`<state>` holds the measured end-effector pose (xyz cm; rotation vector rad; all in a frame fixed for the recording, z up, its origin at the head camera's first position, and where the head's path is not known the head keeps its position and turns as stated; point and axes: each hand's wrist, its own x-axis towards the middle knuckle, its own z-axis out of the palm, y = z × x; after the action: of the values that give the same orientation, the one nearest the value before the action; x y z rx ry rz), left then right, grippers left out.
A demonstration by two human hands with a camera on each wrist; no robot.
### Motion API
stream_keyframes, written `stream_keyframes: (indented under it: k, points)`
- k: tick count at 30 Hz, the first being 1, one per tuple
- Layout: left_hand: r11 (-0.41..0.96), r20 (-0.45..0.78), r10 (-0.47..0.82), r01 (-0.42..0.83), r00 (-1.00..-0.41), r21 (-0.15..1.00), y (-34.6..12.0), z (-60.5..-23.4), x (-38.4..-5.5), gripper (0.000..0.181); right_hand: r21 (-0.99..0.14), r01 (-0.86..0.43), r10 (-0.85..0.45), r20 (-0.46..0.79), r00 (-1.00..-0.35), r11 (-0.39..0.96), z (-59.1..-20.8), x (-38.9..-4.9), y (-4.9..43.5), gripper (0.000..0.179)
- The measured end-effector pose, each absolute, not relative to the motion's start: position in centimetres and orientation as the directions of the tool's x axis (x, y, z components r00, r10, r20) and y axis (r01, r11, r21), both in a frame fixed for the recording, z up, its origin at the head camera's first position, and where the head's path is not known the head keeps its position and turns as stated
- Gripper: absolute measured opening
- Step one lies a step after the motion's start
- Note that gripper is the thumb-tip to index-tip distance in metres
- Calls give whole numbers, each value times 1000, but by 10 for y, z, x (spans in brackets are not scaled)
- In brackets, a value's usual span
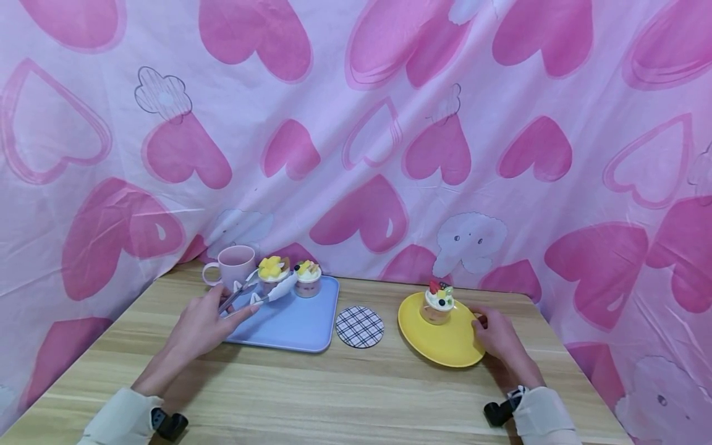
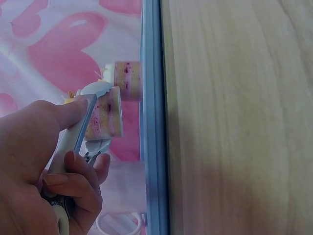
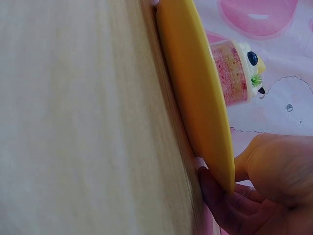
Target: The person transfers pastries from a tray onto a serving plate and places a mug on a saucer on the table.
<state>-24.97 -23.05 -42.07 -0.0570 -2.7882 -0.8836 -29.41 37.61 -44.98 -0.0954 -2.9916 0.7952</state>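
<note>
My left hand (image 1: 200, 321) grips a pair of tongs (image 2: 78, 129), whose white tips stand on either side of a dessert cup (image 2: 102, 117) topped with yellow fruit. A gap shows between this cup's base and the blue tray (image 1: 278, 334), so it appears raised. Another dessert cup (image 1: 307, 281) with cream and fruit stands on the tray just right of it. At the right, my right hand (image 1: 499, 337) pinches the rim of a yellow plate (image 1: 445, 349), fingers partly beneath it. That plate bears a dessert cup (image 1: 436, 312) topped with a strawberry and dark berries.
A pink mug (image 1: 236, 262) stands at the tray's back left corner, handle to the left. Between tray and plate lies a round checked coaster (image 1: 359, 327). Behind the wooden table (image 1: 345, 395) hangs a pink heart-patterned curtain (image 1: 356, 154).
</note>
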Motion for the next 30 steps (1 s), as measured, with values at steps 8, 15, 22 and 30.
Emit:
stream_keyframes:
  k: [8, 15, 22, 30]
  points:
    - [827, 248, -24, 121, -968, 549, -226, -417, -248, 83, -493, 18, 54, 59, -997, 870, -449, -292, 375, 43]
    - [821, 259, -7, 143, -966, 553, -218, -410, -246, 82, -497, 26, 57, 49, -997, 868, -449, -292, 375, 44]
    - [822, 280, 19, 174, -960, 542, -207, -405, -244, 77, -499, 28, 59, 47, -997, 866, -449, -292, 375, 43]
    - [815, 263, 42, 185, -964, 549, -191, -405, -243, 73, -496, 34, 58, 34, -998, 867, -450, -293, 377, 44]
